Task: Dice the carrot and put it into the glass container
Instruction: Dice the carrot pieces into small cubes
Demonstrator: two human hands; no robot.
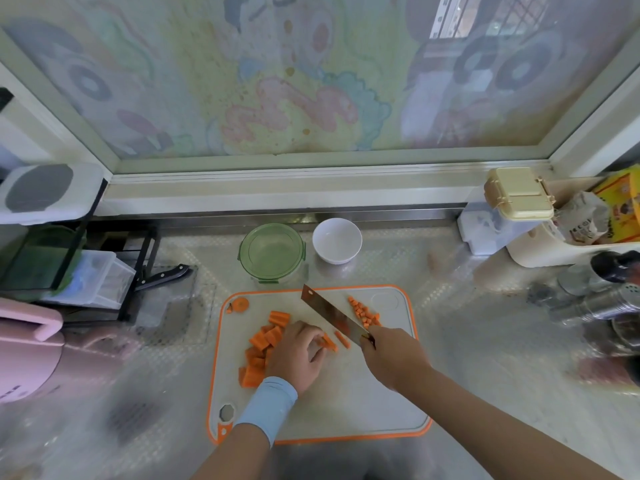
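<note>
Nearest, the white cutting board [346, 403] with its orange rim, and both arms reach in over its near edge. There's a pale blue wristband [268, 407] on the left wrist. The left hand [298, 355] sits mid-board, fingers curled down, pinning a few carrot sticks [329, 342] against the board. Just left of it, partly under the palm, lies a heap of carrot chunks [259, 348].

On the right, the right hand [391, 358] is wrapped tight round the handle of the cleaver [329, 315]. The handle is nearly swallowed by the fist. The broad blade angles away to the far left, its edge beside the left fingertips, and one loose stick lies by it.

Past the blade, toward the board's far right, sits a small pile of diced carrot [365, 311]. At the far-left corner lies a round carrot end [240, 304].

Beyond the board stands the glass container [272, 252], its green lid on, with a white bowl [336, 240] just to its right. Off to the left, a black-handled knife [166, 275] lies on the counter.
</note>
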